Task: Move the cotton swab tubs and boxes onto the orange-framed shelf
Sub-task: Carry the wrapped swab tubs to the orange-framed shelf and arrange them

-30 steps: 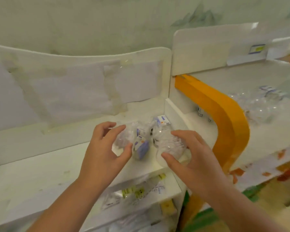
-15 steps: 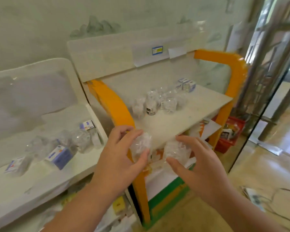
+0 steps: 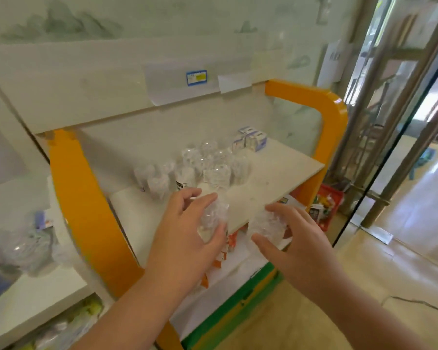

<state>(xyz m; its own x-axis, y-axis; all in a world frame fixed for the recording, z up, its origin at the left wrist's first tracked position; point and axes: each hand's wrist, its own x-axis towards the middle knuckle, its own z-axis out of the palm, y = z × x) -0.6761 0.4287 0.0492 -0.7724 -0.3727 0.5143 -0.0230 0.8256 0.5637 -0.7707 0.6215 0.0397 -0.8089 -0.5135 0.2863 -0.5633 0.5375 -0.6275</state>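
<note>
Head view: two clear round plastic cotton swab tubs in transit toward the white board of the orange-framed shelf [image 3: 276,173]. Left hand [image 3: 185,236] curled round one clear tub [image 3: 213,218], thumb below and fingers over the top, just above the board's front edge; probably held upright for setting down. Right hand [image 3: 296,238] wrapped round the second clear tub [image 3: 268,226], just short of that edge and slightly lower. Further back on the board, a cluster of clear tubs [image 3: 208,165], contents blurred white, likely swabs. Behind the cluster, near the shelf's right orange post, small white-and-blue cardboard boxes [image 3: 253,141]. Left of the orange frame, on the neighbouring white shelf [image 3: 36,294], more clear packs [image 3: 28,246], too blurred to identify.
</note>
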